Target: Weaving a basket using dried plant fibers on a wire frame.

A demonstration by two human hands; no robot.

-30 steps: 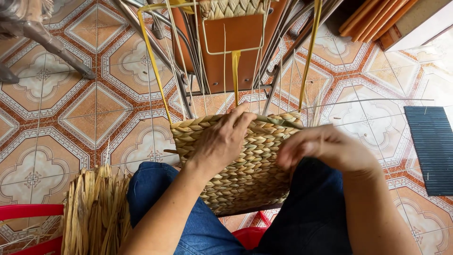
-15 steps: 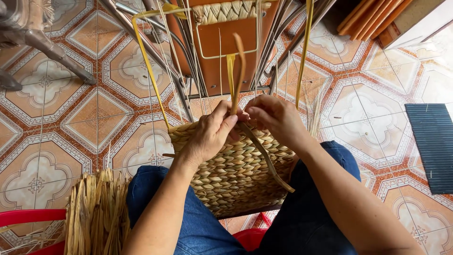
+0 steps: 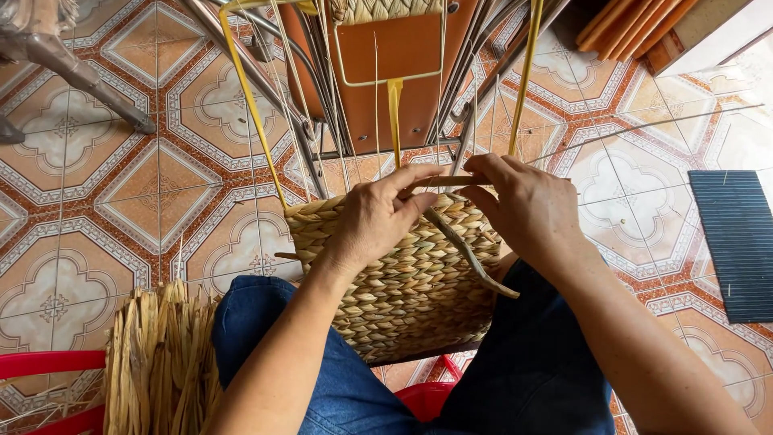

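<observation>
Head view: woven basket (image 3: 411,282) body done; both hands, left hand (image 3: 377,216) and right hand (image 3: 527,203), pinch a straw strand (image 3: 467,250) at its unfinished rim.

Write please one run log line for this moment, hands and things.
left hand: on basket rim | right hand: pinching straw strand | woven basket: on lap | dry straw bundle: beside left knee
</observation>
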